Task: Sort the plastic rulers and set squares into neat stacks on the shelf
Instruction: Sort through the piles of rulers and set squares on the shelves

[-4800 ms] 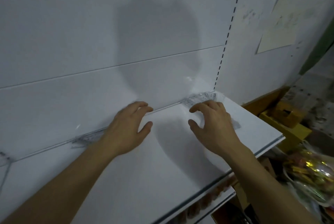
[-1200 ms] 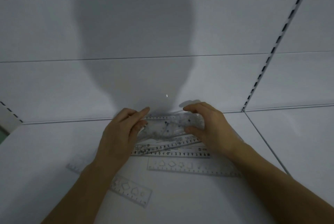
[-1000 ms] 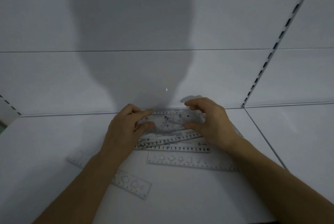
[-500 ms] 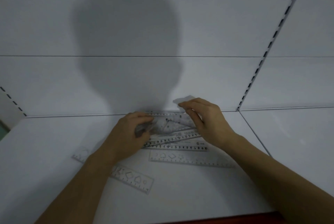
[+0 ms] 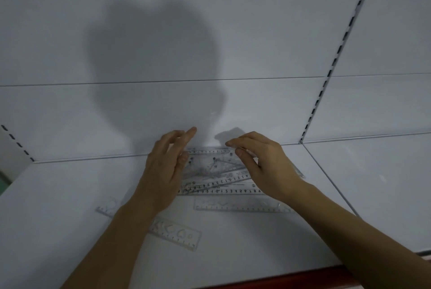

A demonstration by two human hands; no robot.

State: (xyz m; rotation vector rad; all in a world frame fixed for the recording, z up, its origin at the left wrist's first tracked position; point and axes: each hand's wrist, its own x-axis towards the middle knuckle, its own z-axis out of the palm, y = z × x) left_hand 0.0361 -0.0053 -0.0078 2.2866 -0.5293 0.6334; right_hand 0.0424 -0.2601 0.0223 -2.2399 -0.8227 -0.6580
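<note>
Clear plastic rulers (image 5: 219,172) lie heaped between left hand (image 5: 163,172) and right hand (image 5: 268,167).

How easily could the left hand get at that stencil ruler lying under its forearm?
Probably yes. The stencil ruler lies flat and alone on the shelf, with nothing stacked on it. The left hand holds nothing and would only need to draw back toward the person.

Left hand (image 5: 164,169), forearm extended forward, fingers straight and loosely spread; right hand (image 5: 268,162), forearm extended, fingers curled downward, thumb opposite the fingertips.
</note>
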